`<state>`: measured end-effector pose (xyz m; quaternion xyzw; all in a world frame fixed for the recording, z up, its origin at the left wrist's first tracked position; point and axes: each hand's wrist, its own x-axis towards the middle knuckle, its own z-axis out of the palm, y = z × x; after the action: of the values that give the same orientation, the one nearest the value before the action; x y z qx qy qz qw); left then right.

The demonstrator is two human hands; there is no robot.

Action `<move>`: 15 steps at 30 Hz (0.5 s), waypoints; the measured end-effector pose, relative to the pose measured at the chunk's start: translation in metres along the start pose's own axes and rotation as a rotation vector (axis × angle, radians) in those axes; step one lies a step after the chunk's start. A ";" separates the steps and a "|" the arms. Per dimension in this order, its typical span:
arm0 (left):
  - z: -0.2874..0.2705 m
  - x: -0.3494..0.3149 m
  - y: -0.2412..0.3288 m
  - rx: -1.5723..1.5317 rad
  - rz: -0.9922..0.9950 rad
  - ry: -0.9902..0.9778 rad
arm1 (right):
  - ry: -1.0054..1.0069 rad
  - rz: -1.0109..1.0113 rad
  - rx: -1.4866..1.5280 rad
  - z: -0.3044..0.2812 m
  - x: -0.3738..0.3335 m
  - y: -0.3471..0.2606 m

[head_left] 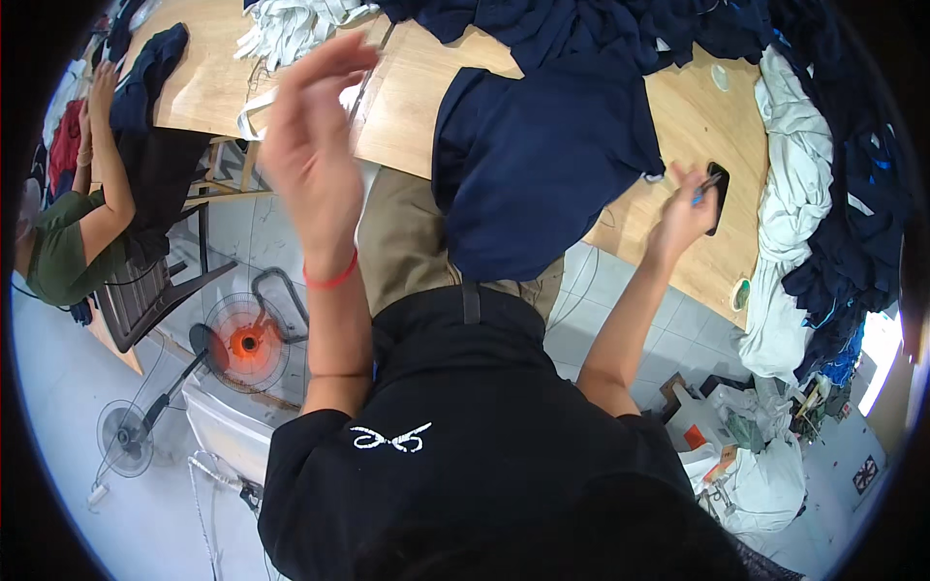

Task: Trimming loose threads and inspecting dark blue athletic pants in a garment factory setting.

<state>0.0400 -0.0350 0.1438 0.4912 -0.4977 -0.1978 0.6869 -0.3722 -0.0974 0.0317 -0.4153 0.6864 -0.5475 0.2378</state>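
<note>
Far L, a co-worker (60, 254) in a green top, arms up by dark clothes; nearby a dark chair (160, 300), then a floor fan (126, 439) and a 2nd fan w/ orange centre (247, 342), both on the floor side, off the tbl. White garments (291, 24) heaped at the tbl's far L; a navy pile (581, 29) runs along the far side, center to R; a white cloth (790, 174) bunched down the R edge, more dark clothes beyond, white bag (765, 494) on the floor lower R. Wooden table (693, 107): near edge cuts across in front of the person; bare wood shows btwn white garments & navy garment, also btwn navy garment & white cloth. Navy garment (542, 165) lies mid-tbl, draped over the near edge onto the lap. L hand (315, 145) raised L of it, blurred, fingers loosely bent, looks released w/ nothing held. R hand (685, 215) just R of it, also blurred, grasping a small silver-&-blue tool (705, 188), exact kind unclear, next to a black phone-like slab (723, 201).
</note>
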 end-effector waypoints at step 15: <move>-0.049 -0.007 0.153 -0.129 0.713 0.049 | 0.086 0.006 0.048 0.034 -0.049 0.047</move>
<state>0.0467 0.0612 0.2726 0.2469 -0.6078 0.0350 0.7539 -0.3335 -0.0724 -0.0287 -0.3836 0.6840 -0.5803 0.2198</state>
